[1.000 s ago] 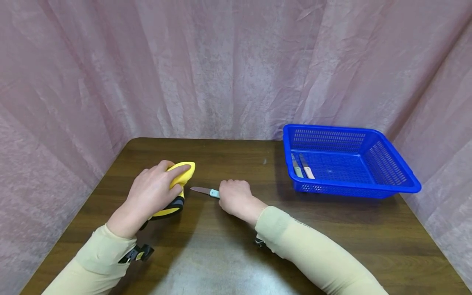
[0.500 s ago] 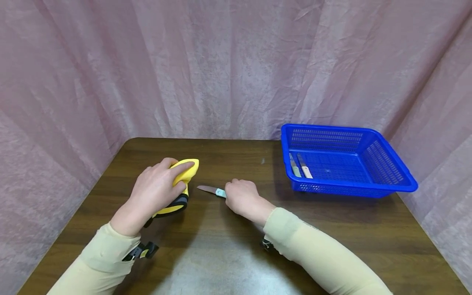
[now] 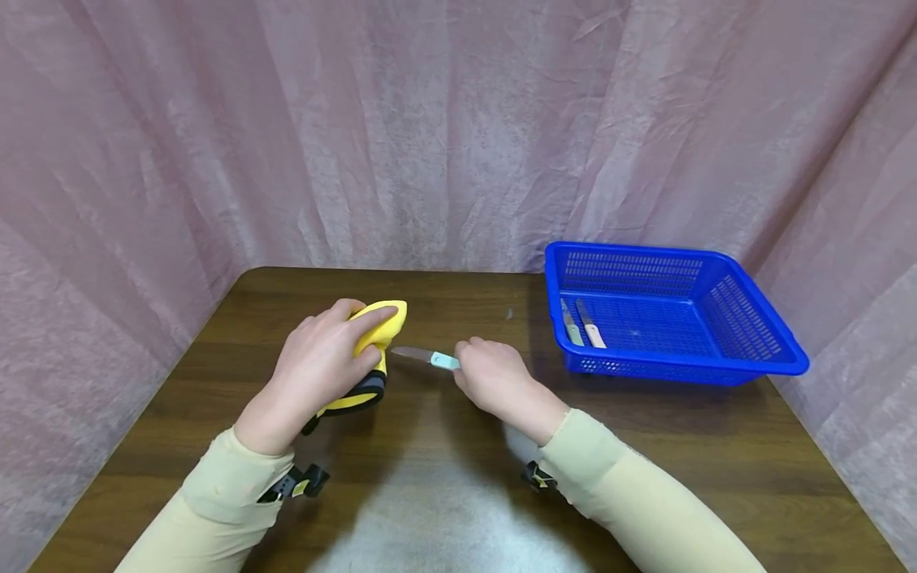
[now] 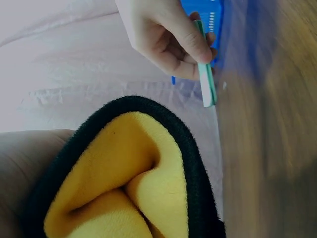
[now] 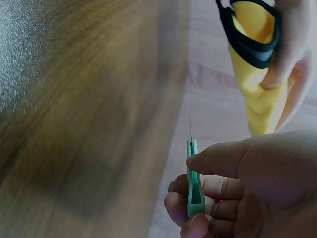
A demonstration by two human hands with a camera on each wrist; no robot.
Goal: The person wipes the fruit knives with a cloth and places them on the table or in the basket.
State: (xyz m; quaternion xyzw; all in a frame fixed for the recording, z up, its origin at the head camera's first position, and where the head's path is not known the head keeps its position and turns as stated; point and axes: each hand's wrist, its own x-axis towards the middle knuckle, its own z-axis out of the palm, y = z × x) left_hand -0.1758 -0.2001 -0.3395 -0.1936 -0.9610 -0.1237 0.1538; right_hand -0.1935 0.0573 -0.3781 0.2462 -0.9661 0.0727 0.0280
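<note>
the right hand [image 3: 497, 377] pinches a mint-handled folding knife [image 3: 434, 358] by its handle [image 3: 446, 361], above the table [image 3: 444, 493], blade [image 3: 411, 352] tip just beside the yellow cloth [image 3: 382, 325] that the left hand [image 3: 322, 350] grips. the knife is probably light, stiff and a little slick, safest held by the handle; the cloth looks soft. rightward, well apart, sits a blue plastic basket [image 3: 688, 367].

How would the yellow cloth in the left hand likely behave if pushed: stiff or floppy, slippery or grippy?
The yellow cloth probably flops: deep folds run through it in the left hand. Its fuzzy surface suggests it would resist sliding. The dark border, bent in a smooth arc, may be slightly stiffer.
</note>
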